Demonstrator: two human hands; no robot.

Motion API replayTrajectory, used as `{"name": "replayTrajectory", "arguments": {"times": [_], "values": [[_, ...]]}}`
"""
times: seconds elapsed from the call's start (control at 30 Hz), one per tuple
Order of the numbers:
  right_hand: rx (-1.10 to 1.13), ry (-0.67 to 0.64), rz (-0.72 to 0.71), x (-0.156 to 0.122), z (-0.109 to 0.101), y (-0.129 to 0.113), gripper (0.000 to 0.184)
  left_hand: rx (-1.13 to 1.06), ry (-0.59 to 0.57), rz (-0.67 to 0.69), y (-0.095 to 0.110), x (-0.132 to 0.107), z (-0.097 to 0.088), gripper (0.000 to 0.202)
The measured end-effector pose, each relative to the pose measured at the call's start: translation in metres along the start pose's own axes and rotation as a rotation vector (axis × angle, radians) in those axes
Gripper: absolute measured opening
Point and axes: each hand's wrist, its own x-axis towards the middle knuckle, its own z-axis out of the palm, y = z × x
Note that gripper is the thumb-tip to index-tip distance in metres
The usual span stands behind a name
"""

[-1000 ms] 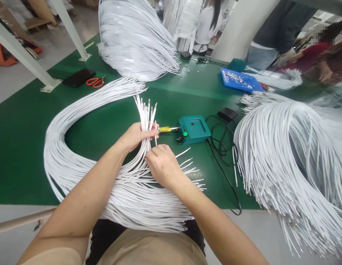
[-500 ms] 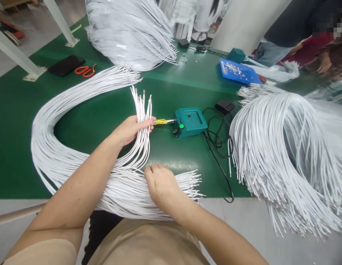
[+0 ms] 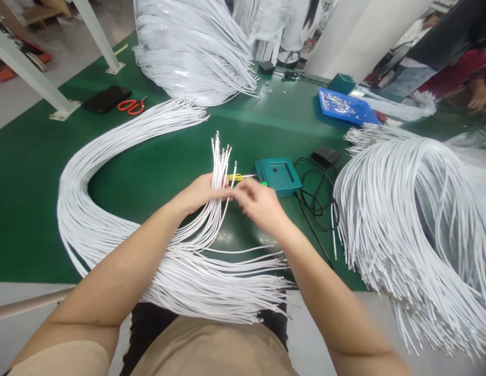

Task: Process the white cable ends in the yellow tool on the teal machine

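Observation:
My left hand (image 3: 201,193) is closed round an upright bunch of white cables (image 3: 218,159), their metal tips pointing up. My right hand (image 3: 257,202) is beside it, fingers pinched on a single white cable (image 3: 229,196) whose tip stands just right of the bunch. Both hands hover over a large looped bundle of white cables (image 3: 110,230) lying on the green table (image 3: 31,172). A small teal box (image 3: 277,176) with a green button and a yellow-handled probe sits just beyond my right hand.
A big heap of white cables (image 3: 415,219) fills the right side, another pile (image 3: 192,52) the far middle. Black cords (image 3: 313,203) trail from the teal box. Orange scissors (image 3: 132,106) and a black phone (image 3: 105,99) lie far left; a blue tray (image 3: 345,107) far right. Other people stand beyond.
My right hand rose from the loose cable ends near the table edge up to the bunch, bringing one cable with it. My left hand kept its grip on the bunch.

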Motion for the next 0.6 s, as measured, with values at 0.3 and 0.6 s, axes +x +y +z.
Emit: {"name": "replayTrajectory", "arguments": {"times": [0.3, 0.6], "values": [[0.575, 0.058, 0.078, 0.060, 0.011, 0.025, 0.026, -0.189, 0.016, -0.041, 0.001, 0.007, 0.001, 0.024], [0.754, 0.065, 0.067, 0.053, 0.027, 0.040, 0.024, 0.168, 0.144, 0.045, -0.003, 0.014, 0.003, 0.025]]}}
